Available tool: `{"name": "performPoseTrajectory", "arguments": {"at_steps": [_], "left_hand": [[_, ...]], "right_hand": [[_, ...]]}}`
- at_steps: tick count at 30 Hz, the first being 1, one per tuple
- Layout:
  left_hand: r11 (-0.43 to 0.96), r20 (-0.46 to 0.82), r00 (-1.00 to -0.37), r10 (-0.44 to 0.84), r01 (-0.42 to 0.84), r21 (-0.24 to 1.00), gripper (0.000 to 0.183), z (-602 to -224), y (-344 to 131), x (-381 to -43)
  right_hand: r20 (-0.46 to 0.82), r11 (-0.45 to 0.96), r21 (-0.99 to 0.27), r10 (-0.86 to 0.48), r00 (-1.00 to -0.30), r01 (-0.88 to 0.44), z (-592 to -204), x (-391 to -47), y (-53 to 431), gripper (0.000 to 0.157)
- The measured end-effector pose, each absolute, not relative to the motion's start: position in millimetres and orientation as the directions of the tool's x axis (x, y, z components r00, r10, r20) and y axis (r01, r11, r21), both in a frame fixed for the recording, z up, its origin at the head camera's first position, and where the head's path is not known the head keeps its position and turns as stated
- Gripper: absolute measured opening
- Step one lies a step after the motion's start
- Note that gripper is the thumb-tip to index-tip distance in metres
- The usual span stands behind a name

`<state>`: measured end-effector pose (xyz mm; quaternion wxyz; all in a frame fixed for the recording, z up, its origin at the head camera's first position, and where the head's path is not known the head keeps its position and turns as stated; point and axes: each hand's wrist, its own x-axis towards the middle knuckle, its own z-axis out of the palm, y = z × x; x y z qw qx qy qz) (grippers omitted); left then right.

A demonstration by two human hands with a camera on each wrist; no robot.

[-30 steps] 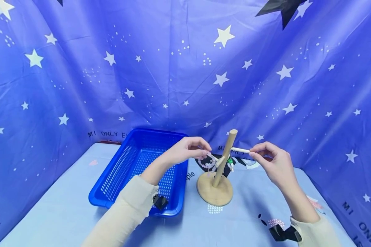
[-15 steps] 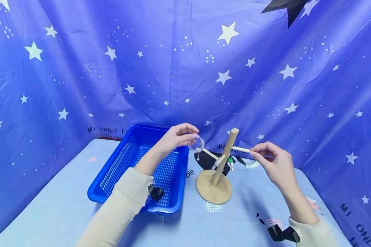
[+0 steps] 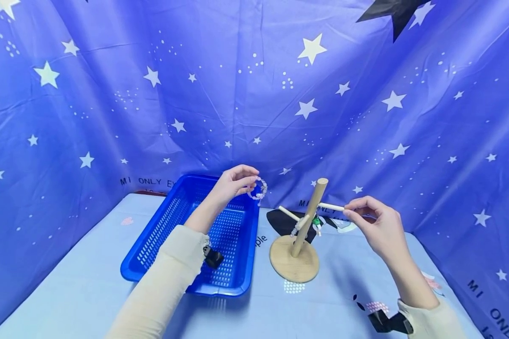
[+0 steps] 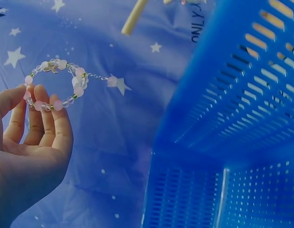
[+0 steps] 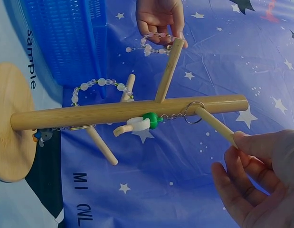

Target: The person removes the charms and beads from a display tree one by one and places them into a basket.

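Note:
A pink and clear beaded bracelet (image 4: 58, 105) with a short dangling chain is pinched between the thumb and fingers of my left hand (image 3: 231, 186), above the basket's right rim. My right hand (image 3: 375, 223) pinches the tip of a peg (image 5: 215, 126) on the wooden stand (image 3: 308, 219). On that peg hangs a keychain (image 5: 149, 121) with a green and white charm. A white and clear beaded bracelet (image 5: 101, 83) hangs from another peg. Lower on the post is a second keychain (image 5: 44, 136), its small dark charm partly hidden. The upper left peg (image 3: 288, 213) carries nothing.
A blue perforated basket (image 3: 127, 272) stands left of the stand, under my left forearm. The stand's round base (image 3: 294, 268) rests on a pale blue printed cloth (image 3: 271, 310). A starry blue curtain (image 3: 237, 94) closes off the back and sides.
My left hand has drawn the pink beaded bracelet up and left, off the stand's upper left peg and over towards the basket. My right hand stays on its peg.

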<state>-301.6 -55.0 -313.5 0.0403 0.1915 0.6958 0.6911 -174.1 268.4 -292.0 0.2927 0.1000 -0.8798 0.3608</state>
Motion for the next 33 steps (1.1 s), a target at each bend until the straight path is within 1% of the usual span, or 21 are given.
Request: {"name": "performPoseTrajectory", "arguments": {"at_steps": [10,14,18,26,33], "left_hand": [[-0.046,0.165,-0.960,0.226,0.159,0.986,0.034,-329.0,-70.3,-319.4],[-0.059,0.145,-0.970,0.196,0.136,0.989,0.033,-339.5,-75.1,-327.7],[-0.070,0.109,-0.975,0.192,0.097,0.993,0.029,-354.4,-77.2,-334.4],[-0.068,0.020,-0.980,0.200,0.007,0.998,0.030,-382.9,-80.0,-337.2],[-0.058,-0.069,-0.975,0.213,-0.083,0.995,0.027,-391.4,-83.0,-344.0]], "right_hand": [[0.597,0.718,-0.567,0.020,-0.802,-0.405,-288.8,-180.6,264.3,0.004],[0.607,0.721,-0.555,0.011,-0.795,-0.414,-286.4,-183.3,263.2,0.004],[0.600,0.730,-0.555,0.018,-0.800,-0.400,-289.7,-179.9,264.4,0.005],[0.590,0.727,-0.570,0.037,-0.806,-0.384,-298.1,-171.7,269.6,0.007],[0.610,0.725,-0.567,0.050,-0.790,-0.392,-297.8,-174.9,269.3,0.009]]}}
